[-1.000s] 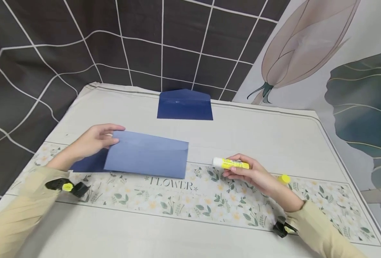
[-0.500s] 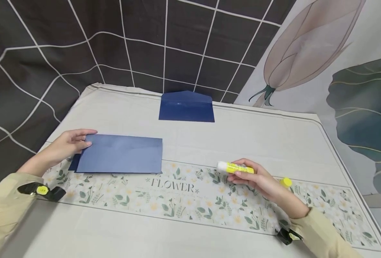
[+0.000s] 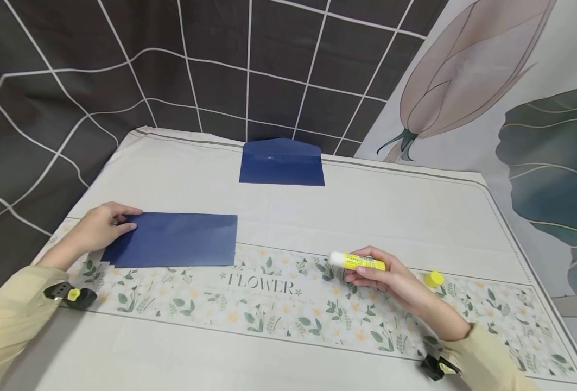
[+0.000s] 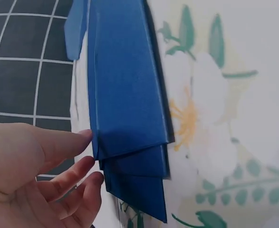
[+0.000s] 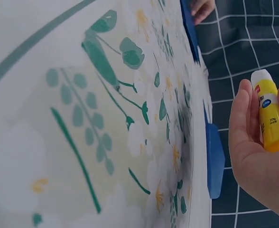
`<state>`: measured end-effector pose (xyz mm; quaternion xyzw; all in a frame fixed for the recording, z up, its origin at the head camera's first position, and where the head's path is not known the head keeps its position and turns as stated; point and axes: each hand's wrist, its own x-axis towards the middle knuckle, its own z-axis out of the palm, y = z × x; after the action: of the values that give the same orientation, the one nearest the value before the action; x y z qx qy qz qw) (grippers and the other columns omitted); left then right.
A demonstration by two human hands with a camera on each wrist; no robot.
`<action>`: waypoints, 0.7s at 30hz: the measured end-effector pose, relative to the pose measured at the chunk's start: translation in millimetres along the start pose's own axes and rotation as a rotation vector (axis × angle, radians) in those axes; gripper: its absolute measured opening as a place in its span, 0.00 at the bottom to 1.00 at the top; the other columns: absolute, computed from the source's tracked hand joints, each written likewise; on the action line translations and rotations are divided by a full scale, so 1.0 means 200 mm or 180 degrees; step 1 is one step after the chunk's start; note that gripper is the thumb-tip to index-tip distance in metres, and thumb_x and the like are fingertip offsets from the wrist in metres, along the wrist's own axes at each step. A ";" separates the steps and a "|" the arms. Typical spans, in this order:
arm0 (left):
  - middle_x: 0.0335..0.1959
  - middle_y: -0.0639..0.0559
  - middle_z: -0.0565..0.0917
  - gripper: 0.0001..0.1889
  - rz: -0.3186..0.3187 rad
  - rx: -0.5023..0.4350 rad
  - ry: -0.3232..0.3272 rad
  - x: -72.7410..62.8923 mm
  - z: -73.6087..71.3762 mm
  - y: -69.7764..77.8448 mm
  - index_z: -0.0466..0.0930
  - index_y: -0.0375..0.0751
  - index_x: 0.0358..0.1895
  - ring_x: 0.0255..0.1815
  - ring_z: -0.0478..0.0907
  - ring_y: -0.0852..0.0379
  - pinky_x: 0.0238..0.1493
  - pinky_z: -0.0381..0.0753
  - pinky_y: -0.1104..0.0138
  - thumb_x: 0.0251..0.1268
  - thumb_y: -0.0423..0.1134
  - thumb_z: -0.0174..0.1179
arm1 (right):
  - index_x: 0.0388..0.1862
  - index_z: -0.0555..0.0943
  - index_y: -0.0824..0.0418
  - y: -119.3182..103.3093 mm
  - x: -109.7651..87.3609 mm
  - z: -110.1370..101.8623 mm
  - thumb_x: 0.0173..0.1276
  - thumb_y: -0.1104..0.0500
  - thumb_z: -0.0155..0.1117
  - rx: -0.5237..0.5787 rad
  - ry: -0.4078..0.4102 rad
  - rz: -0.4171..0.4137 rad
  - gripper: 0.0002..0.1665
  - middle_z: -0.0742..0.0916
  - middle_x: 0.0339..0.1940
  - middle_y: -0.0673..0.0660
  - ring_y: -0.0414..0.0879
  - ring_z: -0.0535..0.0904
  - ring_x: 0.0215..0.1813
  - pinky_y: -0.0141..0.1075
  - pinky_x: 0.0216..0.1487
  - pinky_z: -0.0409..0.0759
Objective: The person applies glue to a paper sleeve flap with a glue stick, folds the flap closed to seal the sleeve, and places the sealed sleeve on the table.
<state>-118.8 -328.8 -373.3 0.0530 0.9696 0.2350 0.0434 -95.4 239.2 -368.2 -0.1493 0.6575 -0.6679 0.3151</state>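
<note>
Several blue envelopes (image 3: 185, 241) lie overlapped in a stack on the left of the table, their staggered edges showing in the left wrist view. My left hand (image 3: 100, 225) is at the stack's left end, with the fingertips touching the edge of the envelopes (image 4: 130, 95). Off to the right, my right hand (image 3: 388, 279) grips a yellow glue stick (image 3: 359, 262) above the flowered tablecloth. The stick's white end points left, and fingers and thumb lie around its body, as the right wrist view shows too.
A yellow cap (image 3: 433, 279) stands on the tablecloth (image 3: 288, 212) beyond my right wrist. One more blue envelope (image 3: 281, 168), flap raised, lies at the table's back edge against a dark gridded curtain (image 3: 210, 81).
My left hand has carried an envelope leftward and lowered it; that envelope now lies flat over the others. The right hand with the glue stick has shifted only slightly.
</note>
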 end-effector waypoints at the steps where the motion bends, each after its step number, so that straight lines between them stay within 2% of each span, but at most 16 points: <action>1: 0.50 0.25 0.76 0.17 0.0011 0.0030 0.0017 0.00 0.00 0.00 0.78 0.27 0.54 0.42 0.76 0.37 0.39 0.74 0.50 0.63 0.31 0.59 | 0.56 0.73 0.54 0.00 0.00 0.00 0.73 0.66 0.50 0.0005 0.0000 0.0003 0.15 0.86 0.47 0.53 0.42 0.85 0.50 0.33 0.54 0.81; 4: 0.48 0.26 0.77 0.16 0.0006 0.0093 0.0087 0.00 0.01 0.01 0.79 0.28 0.52 0.39 0.75 0.41 0.38 0.73 0.52 0.64 0.32 0.58 | 0.56 0.73 0.54 0.00 0.00 0.00 0.73 0.66 0.50 0.0018 0.0002 0.0016 0.16 0.86 0.48 0.52 0.42 0.85 0.50 0.33 0.54 0.81; 7: 0.49 0.26 0.78 0.17 -0.0024 0.0083 0.0169 0.01 0.01 0.03 0.80 0.29 0.53 0.38 0.77 0.39 0.37 0.74 0.52 0.66 0.38 0.59 | 0.56 0.73 0.54 0.00 -0.01 0.00 0.73 0.66 0.50 0.0033 0.0010 0.0014 0.16 0.85 0.49 0.54 0.42 0.85 0.50 0.33 0.54 0.81; 11: 0.54 0.27 0.79 0.25 -0.0124 -0.0051 0.0294 0.05 0.00 0.08 0.81 0.32 0.53 0.48 0.78 0.30 0.45 0.76 0.43 0.65 0.51 0.60 | 0.57 0.73 0.53 0.01 -0.02 -0.01 0.74 0.67 0.50 0.0029 -0.0012 -0.0015 0.17 0.84 0.50 0.56 0.43 0.85 0.50 0.33 0.55 0.81; 15: 0.56 0.30 0.79 0.29 -0.0172 -0.0225 0.0353 0.12 -0.02 0.18 0.81 0.36 0.54 0.54 0.76 0.31 0.51 0.74 0.41 0.62 0.58 0.60 | 0.57 0.74 0.53 0.02 -0.02 -0.01 0.73 0.67 0.49 0.0028 -0.0023 -0.0021 0.17 0.84 0.50 0.55 0.42 0.85 0.50 0.33 0.55 0.81; 21: 0.52 0.37 0.84 0.33 -0.0132 -0.0353 0.0307 0.28 -0.02 0.36 0.81 0.38 0.54 0.54 0.79 0.39 0.53 0.75 0.47 0.58 0.63 0.60 | 0.56 0.73 0.53 0.01 -0.02 -0.01 0.74 0.67 0.49 0.0133 -0.0066 0.0017 0.16 0.84 0.49 0.55 0.42 0.85 0.50 0.33 0.55 0.81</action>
<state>-169.0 -261.0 -339.8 0.0190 0.9569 0.2897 0.0043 -92.7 242.9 -370.4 -0.1478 0.6404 -0.6792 0.3267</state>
